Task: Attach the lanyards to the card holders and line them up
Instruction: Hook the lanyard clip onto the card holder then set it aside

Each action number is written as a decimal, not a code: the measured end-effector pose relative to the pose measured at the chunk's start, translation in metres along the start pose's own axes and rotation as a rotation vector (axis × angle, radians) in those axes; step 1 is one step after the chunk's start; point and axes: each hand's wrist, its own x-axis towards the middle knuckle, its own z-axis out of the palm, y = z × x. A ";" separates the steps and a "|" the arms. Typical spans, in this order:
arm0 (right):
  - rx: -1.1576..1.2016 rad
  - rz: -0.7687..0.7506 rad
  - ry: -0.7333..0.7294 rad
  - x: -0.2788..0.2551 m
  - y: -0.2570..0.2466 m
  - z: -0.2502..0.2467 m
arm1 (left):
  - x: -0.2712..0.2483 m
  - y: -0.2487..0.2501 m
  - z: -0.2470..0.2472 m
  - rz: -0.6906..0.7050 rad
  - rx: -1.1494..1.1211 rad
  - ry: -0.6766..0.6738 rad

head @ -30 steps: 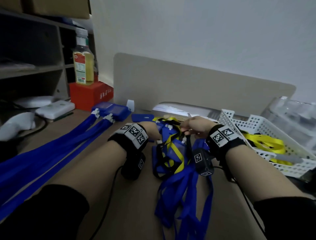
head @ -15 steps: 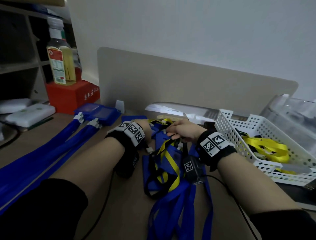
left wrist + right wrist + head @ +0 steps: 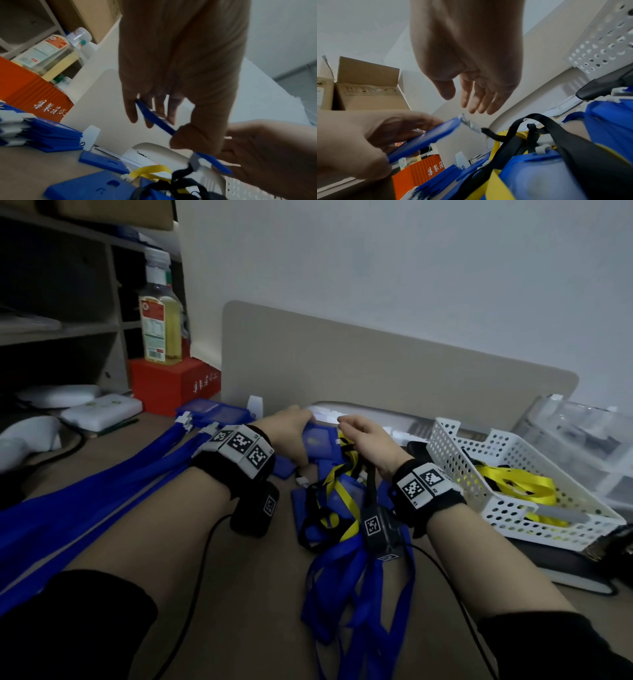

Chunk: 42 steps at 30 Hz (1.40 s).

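My left hand [image 3: 291,429] pinches a blue card holder [image 3: 154,119] between thumb and fingers, lifted over the pile. A metal clip [image 3: 471,125] on a black lanyard [image 3: 537,121] hangs from the holder's near end. Just right of the holder, my right hand [image 3: 359,436] holds nothing, its fingers [image 3: 477,106] relaxed. Below both hands lies a tangle of blue lanyards [image 3: 349,577], yellow and black lanyards [image 3: 339,498] and loose blue holders [image 3: 89,188]. On the left, blue lanyards [image 3: 102,508] lie side by side, clipped to stacked holders [image 3: 212,410].
A white perforated basket [image 3: 548,529] with yellow lanyards [image 3: 517,484] stands at the right. A beige divider board [image 3: 376,371] closes off the back of the desk. A bottle [image 3: 159,313] stands on a red box [image 3: 174,385] at the back left, by shelves.
Both hands have moved away from me toward the divider. My left hand has come up holding the blue holder. My right hand's fingers have let go of the lanyards and relaxed.
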 end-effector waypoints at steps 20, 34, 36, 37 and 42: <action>0.441 -0.099 -0.084 -0.050 0.007 0.002 | -0.045 0.008 0.020 0.101 -0.270 0.200; 0.414 0.022 0.035 -0.050 0.004 0.003 | -0.055 0.017 0.007 0.068 0.177 0.307; 0.351 0.026 0.067 -0.049 0.003 0.004 | -0.056 0.018 0.008 0.114 0.248 0.357; 0.329 0.028 0.074 -0.050 0.003 0.004 | -0.057 0.019 0.007 0.133 0.284 0.378; 0.300 -0.008 0.115 -0.053 0.001 0.006 | -0.058 0.024 0.005 0.153 0.394 0.428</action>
